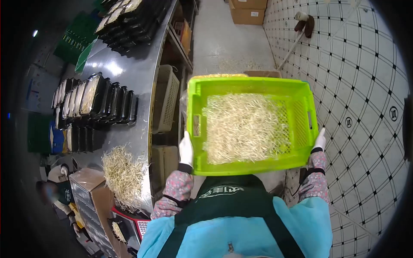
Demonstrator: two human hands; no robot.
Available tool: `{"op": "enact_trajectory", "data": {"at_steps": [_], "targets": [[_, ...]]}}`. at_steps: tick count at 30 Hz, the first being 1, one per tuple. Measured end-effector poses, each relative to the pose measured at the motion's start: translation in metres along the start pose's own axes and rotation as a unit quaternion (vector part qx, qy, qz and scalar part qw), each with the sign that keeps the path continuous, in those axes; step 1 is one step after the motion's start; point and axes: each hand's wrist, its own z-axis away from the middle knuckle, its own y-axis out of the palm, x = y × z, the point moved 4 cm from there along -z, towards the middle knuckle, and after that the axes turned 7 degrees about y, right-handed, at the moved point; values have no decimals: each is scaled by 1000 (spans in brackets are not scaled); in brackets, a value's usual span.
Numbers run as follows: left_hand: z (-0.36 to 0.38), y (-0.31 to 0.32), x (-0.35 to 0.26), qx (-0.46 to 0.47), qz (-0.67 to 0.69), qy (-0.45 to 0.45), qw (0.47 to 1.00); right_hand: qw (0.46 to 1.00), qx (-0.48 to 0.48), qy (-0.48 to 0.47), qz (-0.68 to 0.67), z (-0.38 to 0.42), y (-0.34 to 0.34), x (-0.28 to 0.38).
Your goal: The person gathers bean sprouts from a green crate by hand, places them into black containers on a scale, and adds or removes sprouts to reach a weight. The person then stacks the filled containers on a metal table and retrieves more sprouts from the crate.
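A bright green plastic crate (301, 161) hangs in front of my chest, holding a layer of pale bean sprouts (243, 127). My left hand (186, 149), in a white glove, grips the crate's left side. On the right side my right hand (320, 139), also gloved in white, grips the rim. Both arms wear floral sleeve covers. A dark green apron over a light blue top fills the bottom of the view.
A steel table (133, 73) runs along the left with rows of black trays (97, 101) and a loose heap of sprouts (124, 174). Beige baskets (167, 99) stand under it. Another person (56, 191) is at lower left. Cardboard boxes (247, 10) sit far ahead; a tiled wall is on the right.
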Motion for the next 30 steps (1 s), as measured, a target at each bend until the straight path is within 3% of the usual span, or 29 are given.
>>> {"op": "enact_trajectory", "data": {"at_steps": [1,2,4,6,7,8,10,12,13,14,16,17,19,20,23,25,26,27,30], "targets": [[5,-1,-2,-7,-30,-44,999,1000,-5,-6,14,12,4,11],[-1,-15,3,45,-31,-120,991,999,-17,-4,34,30,2,11],[-21,-54,10,53,91,-228,968,970,-52,-83,223,76,40,4],[-47,-85,7,32,177,-205,962,954,-60,-209,207,66,66,-45],[-47,-88,-18,44,168,-195,965,988,-24,-103,111,81,77,-37],[-39,-80,-42,70,141,-216,963,998,51,-14,41,43,63,-54],[-32,-54,-29,132,-36,-61,989,999,-3,48,-4,21,41,-31],[-7,-30,-30,28,58,12,998,999,15,23,-35,-9,15,-24],[-11,-37,-32,52,104,-59,991,1000,-21,8,-18,13,23,-17],[-27,-53,3,84,78,-80,990,995,-42,-24,92,-14,19,-42],[-43,-84,21,45,92,-172,980,961,-63,-85,256,37,67,-51],[-52,-97,21,21,110,-160,981,969,-38,-128,209,65,88,-52],[-52,-113,27,-10,86,-142,986,987,41,-58,141,93,105,-44],[-50,-116,35,8,-4,-150,989,991,69,-39,106,89,110,-45],[-51,-100,60,-9,-35,-70,997,981,17,-54,185,78,120,-54],[-54,-91,115,26,-20,-72,997,960,-48,-94,258,61,122,-86],[-55,-90,132,27,-30,-52,998,981,21,-72,177,42,126,-118],[-46,-88,113,96,-29,-127,987,972,11,-74,224,30,124,-139],[-42,-92,132,71,-144,-104,982,947,-21,-112,301,30,122,-147]]}}
